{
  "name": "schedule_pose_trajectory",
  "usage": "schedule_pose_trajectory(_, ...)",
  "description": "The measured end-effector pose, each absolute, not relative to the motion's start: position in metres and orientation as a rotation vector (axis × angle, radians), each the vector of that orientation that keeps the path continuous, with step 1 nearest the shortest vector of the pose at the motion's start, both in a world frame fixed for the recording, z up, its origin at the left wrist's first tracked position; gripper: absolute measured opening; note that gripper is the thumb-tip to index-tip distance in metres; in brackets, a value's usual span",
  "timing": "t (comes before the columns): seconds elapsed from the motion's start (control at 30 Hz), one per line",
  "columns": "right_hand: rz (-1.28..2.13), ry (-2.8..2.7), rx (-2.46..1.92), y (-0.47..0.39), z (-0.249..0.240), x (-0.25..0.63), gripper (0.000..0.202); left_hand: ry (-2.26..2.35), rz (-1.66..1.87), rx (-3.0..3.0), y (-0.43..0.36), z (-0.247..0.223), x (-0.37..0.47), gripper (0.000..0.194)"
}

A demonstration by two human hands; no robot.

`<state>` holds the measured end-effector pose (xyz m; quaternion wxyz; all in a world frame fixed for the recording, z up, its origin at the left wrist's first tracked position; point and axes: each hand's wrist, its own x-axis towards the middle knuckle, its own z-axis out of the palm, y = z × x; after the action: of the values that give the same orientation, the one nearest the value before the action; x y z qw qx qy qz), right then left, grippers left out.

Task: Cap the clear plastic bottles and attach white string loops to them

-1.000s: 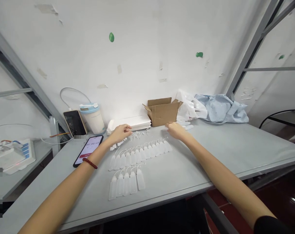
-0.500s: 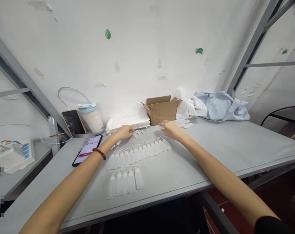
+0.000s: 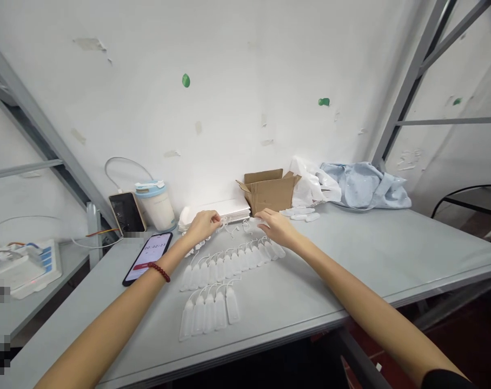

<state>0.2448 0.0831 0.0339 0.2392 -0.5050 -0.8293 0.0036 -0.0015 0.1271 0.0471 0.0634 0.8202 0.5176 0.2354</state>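
Note:
My left hand (image 3: 206,225) is closed in a pinch on a small white string piece, just in front of the stack of white sheets. My right hand (image 3: 274,227) pinches a translucent white tag near the cardboard box. Between the hands lie loose white strings (image 3: 246,226). Below them, a long row of translucent tags with strings (image 3: 227,266) runs across the table, and a shorter row (image 3: 208,313) lies nearer the front edge. Several tags without visible strings (image 3: 300,213) rest to the right of the box.
A cardboard box (image 3: 272,195), white sheets (image 3: 233,207), a plastic bag (image 3: 312,183) and blue cloth (image 3: 365,186) line the wall. At left are a cup (image 3: 158,208), a propped phone (image 3: 127,213), a flat phone showing a timer (image 3: 150,254) and a power strip (image 3: 46,262).
My right hand now has a tag between its fingers, brought from the spare tags by the box. My left hand has closed on a string. The view has tilted up slightly.

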Motion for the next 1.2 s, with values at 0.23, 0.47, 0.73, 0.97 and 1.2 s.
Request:
schedule_pose_trajectory(0.23,0.101,-2.291,-1.195,0.077,0.023,0.23,0.026,1.442,0.88,2.22,0.111,0.051,0.003,0.018)
schedule_pose_trajectory(0.47,0.199,-2.117,-0.88,0.075,0.015,0.221,0.021,1.007,0.947,1.329,0.077,0.054,0.02,0.024)
schedule_pose_trajectory(0.73,0.213,-2.032,-0.787,0.072,0.014,0.218,0.016,0.85,0.91,1.016,0.072,0.048,0.029,0.009)
schedule_pose_trajectory(0.97,0.245,-2.022,-0.768,0.071,0.014,0.218,0.016,0.885,0.934,1.03,0.069,0.043,0.029,0.009)
schedule_pose_trajectory(1.2,0.286,-2.029,-0.79,0.07,0.012,0.217,0.016,0.972,0.978,1.085,0.059,0.045,0.033,0.019)
